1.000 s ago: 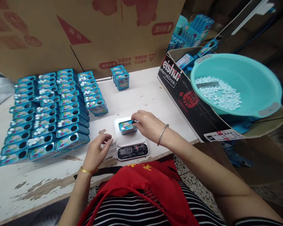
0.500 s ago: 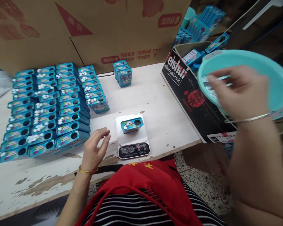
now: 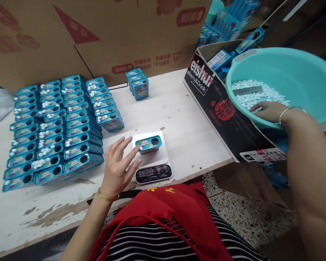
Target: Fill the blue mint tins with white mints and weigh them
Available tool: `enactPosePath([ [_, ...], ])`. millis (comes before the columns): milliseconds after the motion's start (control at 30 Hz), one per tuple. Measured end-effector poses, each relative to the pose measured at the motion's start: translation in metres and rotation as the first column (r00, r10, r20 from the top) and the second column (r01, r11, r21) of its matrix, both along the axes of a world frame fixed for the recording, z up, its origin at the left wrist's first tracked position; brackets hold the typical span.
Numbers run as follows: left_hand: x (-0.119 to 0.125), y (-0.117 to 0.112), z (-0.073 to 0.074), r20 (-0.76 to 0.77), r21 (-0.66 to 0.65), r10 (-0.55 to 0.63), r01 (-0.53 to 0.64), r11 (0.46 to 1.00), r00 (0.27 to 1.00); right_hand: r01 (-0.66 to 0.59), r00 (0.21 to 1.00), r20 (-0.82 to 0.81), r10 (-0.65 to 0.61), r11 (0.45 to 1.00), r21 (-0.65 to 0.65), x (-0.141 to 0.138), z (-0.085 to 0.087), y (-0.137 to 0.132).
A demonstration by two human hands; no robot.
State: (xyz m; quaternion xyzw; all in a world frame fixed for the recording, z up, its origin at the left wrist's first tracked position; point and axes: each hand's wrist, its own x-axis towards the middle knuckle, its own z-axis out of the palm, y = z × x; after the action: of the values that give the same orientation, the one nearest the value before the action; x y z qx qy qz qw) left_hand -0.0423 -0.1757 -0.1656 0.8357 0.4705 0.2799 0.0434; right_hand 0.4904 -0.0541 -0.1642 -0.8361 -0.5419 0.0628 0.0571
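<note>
On a white digital scale (image 3: 165,155) lies a blue tin (image 3: 148,144) with a round dark hole in its top and a small white candy at its left end. My left hand (image 3: 119,163) is open beside it, fingers apart, a fingertip at the tin's left end; whether it touches the candy I cannot tell. My right hand (image 3: 271,111) reaches into a turquoise basin (image 3: 301,69), its fingers apart and low over the white candies (image 3: 270,95). I see nothing held in it. A flat metal piece (image 3: 247,90) rests on the candies.
Rows of blue tins (image 3: 78,128), many with white candies on top, cover the table's left side. A few more tins (image 3: 139,87) stand at the back. The basin sits over a black carton (image 3: 206,101) holding blue tins. A large brown cardboard box (image 3: 97,21) walls the back.
My right hand has come down from above the basin to the candies inside it. My left hand has moved right and up to the tin, its fingers spreading.
</note>
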Motion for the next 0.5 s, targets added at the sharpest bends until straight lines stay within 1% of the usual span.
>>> enactPosePath([
  [33,0.000,0.000,-0.001,0.003,-0.008,0.002,-0.002,1.000,1.000,0.053,0.998,-0.026,-0.056,0.995,-0.088,-0.002,0.002,0.000],
  [67,0.001,0.000,-0.001,0.006,-0.011,0.003,-0.003,1.000,1.000,0.107,0.992,-0.050,-0.118,0.976,-0.192,-0.005,0.005,0.001],
  [100,0.002,0.000,-0.002,0.010,-0.007,0.003,-0.003,1.000,1.000,0.137,0.986,-0.061,-0.156,0.960,-0.243,-0.008,0.008,0.001],
  [233,0.008,0.003,0.000,0.017,0.007,0.015,-0.016,1.000,1.000,0.150,0.984,-0.060,-0.170,0.955,-0.258,-0.023,0.019,0.000],
  [267,0.010,0.004,0.001,0.027,0.001,0.028,-0.028,1.000,0.999,0.157,0.984,-0.043,-0.171,0.959,-0.236,-0.027,0.022,-0.002],
  [300,0.013,0.005,0.002,0.041,-0.009,0.045,-0.045,0.999,0.998,0.167,0.985,-0.014,-0.173,0.968,-0.187,-0.032,0.027,-0.003],
  [333,0.016,0.007,0.003,0.058,-0.024,0.065,-0.063,0.998,0.996,0.170,0.985,0.019,-0.169,0.980,-0.099,-0.037,0.032,-0.005],
  [367,0.018,0.009,0.005,0.078,-0.043,0.084,-0.081,0.996,0.993,0.156,0.986,0.049,-0.157,0.987,0.025,-0.045,0.038,-0.009],
  [400,0.021,0.011,0.006,0.099,-0.071,0.103,-0.097,0.993,0.990,0.113,0.990,0.067,-0.125,0.979,0.169,-0.054,0.044,-0.014],
  [433,0.024,0.013,0.007,0.121,-0.109,0.121,-0.108,0.988,0.985,0.053,0.995,0.068,-0.078,0.948,0.315,-0.067,0.050,-0.020],
  [467,0.026,0.015,0.008,0.146,-0.157,0.135,-0.112,0.981,0.980,-0.012,0.999,0.039,-0.006,0.899,0.437,-0.083,0.055,-0.029],
  [500,0.028,0.017,0.009,0.177,-0.208,0.148,-0.110,0.972,0.973,-0.065,0.995,-0.029,0.094,0.847,0.528,-0.103,0.058,-0.039],
])
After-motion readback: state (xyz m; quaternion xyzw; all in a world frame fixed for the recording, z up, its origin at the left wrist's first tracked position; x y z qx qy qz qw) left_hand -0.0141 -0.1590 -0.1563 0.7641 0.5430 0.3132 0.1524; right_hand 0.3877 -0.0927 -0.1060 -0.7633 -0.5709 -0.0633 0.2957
